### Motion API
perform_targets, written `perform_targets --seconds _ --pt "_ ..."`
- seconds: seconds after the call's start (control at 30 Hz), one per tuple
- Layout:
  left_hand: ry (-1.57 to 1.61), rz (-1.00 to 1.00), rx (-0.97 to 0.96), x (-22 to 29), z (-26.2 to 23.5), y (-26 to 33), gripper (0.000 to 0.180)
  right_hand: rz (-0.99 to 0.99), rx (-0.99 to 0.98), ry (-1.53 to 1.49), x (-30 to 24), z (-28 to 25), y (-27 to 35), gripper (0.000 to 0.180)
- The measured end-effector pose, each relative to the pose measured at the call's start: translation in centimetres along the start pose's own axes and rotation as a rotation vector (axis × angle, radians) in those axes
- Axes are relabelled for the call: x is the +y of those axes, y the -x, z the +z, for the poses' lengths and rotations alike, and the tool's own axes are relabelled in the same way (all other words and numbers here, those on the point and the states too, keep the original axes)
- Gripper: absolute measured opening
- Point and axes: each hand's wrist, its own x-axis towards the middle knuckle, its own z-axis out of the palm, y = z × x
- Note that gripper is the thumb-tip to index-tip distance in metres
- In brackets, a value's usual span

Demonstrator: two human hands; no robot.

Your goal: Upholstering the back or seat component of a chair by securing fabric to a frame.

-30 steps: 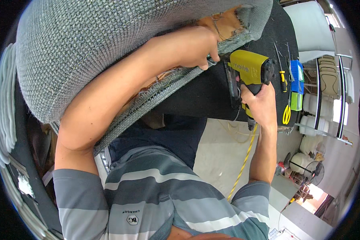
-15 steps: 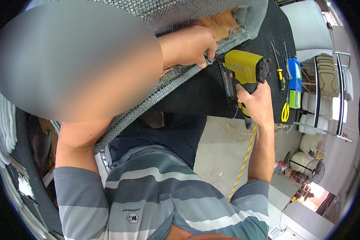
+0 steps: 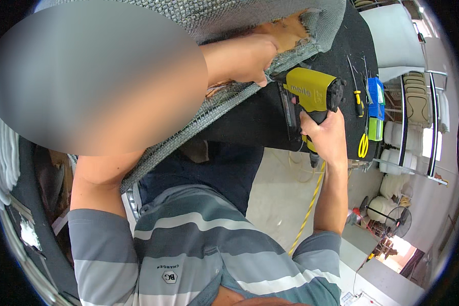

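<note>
Woven grey upholstery fabric runs along the edge of a padded piece, with a bare tan patch showing near its far corner. My left hand is closed on the fabric's edge, its fingers curled over the border. In my right hand is a yellow and black pneumatic staple gun, gripped by its handle. The gun's nose meets the fabric edge right beside my left fingertips. A yellow air hose hangs below the gun. A large blurred oval hides my left forearm and part of the fabric.
On the black work surface, right of the gun, lie a yellow-handled screwdriver, yellow-handled scissors, a blue box and a green box. A standing fan and a metal rack are farther right.
The staple gun and my right hand have shifted very slightly down and left. My left hand keeps its hold on the fabric edge, almost unmoved.
</note>
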Motion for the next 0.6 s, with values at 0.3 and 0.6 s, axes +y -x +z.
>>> perform_targets --seconds 0.3,0.6 --pt "-0.039 0.053 0.026 0.1 -0.1 0.1 0.032 0.005 0.016 0.005 0.2 0.6 0.3 0.036" --pt "0.004 0.042 0.025 -0.4 0.5 0.0 0.032 0.026 -0.024 -0.047 0.1 0.8 1.1 0.038"
